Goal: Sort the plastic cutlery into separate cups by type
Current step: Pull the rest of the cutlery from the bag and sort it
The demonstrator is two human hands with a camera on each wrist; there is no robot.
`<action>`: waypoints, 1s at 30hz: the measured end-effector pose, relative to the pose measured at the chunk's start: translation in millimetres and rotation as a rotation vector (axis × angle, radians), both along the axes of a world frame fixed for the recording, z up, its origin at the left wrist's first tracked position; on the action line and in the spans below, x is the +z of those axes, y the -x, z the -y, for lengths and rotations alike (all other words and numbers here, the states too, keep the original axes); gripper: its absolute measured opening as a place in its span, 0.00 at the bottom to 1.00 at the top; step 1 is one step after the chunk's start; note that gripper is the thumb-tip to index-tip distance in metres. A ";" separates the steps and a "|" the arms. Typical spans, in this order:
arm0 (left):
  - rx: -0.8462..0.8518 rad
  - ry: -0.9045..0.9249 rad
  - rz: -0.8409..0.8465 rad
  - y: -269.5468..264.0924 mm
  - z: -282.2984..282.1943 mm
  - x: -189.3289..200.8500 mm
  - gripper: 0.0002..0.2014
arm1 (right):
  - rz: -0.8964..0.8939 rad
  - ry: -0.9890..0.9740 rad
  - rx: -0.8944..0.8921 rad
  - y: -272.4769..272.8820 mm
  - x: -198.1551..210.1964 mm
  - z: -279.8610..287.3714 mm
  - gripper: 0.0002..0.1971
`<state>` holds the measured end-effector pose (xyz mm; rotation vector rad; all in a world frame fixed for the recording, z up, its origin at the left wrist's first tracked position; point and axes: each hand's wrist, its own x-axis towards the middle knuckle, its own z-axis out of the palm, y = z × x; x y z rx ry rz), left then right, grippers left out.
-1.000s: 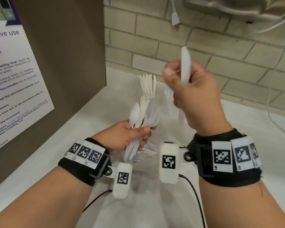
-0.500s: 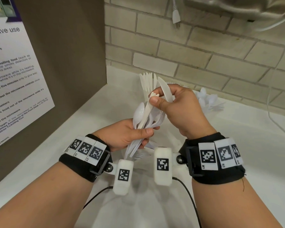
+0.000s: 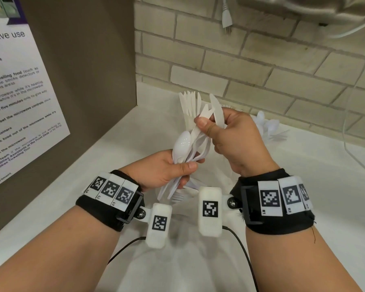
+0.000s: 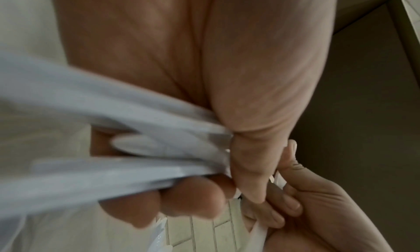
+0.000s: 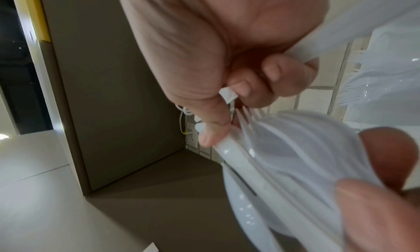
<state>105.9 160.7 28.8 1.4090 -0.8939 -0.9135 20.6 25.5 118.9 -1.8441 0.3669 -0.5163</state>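
Observation:
My left hand (image 3: 184, 165) grips a bundle of white plastic cutlery (image 3: 188, 148) above the white counter; a spoon bowl (image 3: 182, 142) shows at its front. In the left wrist view the handles (image 4: 113, 112) fan out under my thumb. My right hand (image 3: 209, 125) holds one knife (image 3: 216, 110) with its blade pointing up, and pinches a second knife (image 3: 204, 113) at the top of the bundle. The right wrist view shows my thumb pressed on that knife (image 5: 232, 153). Behind the hands several knives (image 3: 190, 102) stand upright. Spoons (image 3: 268, 125) stand together at the right by the wall.
A brown panel (image 3: 82, 70) with a poster (image 3: 15, 91) closes the left side. A brick wall (image 3: 261, 66) runs behind, with a plug (image 3: 227, 20) hanging on it. A fork (image 3: 178, 197) lies below my left hand. Black wrist cables (image 3: 244, 256) trail over the counter (image 3: 303, 175).
My right hand came down from its raised position, still holding a knife, to the bundle and now pinches a second knife. The left hand stayed in place.

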 end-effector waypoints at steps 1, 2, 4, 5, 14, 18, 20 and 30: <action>0.003 -0.002 0.013 -0.4 -0.4 0.5 0.15 | 0.014 -0.006 -0.023 -0.6 -0.2 -0.2 0.03; 0.009 -0.005 0.031 -0.9 -0.9 1.2 0.14 | 0.021 -0.004 -0.035 -0.8 -0.6 -1.3 0.03; 0.026 -0.016 0.071 -1.2 -1.6 3.7 0.14 | 0.012 0.024 -0.016 0.2 -2.4 -5.0 0.04; 0.039 -0.018 0.094 -1.1 -1.2 4.5 0.13 | -0.009 0.040 0.010 1.3 -2.7 -7.4 0.05; 0.078 -0.014 0.135 2.2 1.2 4.7 0.16 | 0.037 -0.066 0.018 -2.2 -3.5 -9.6 0.04; 0.074 -0.002 0.151 -0.8 -0.7 4.4 0.13 | 0.121 -0.211 0.021 -1.5 -0.6 -12.2 0.04; 0.065 0.020 0.141 -0.8 -1.7 3.3 0.08 | 0.150 -0.213 -0.012 -1.9 1.8 -8.7 0.04; 0.105 0.023 0.099 2.3 3.3 3.9 0.15 | 0.083 -0.203 0.071 1.5 4.5 -4.3 0.05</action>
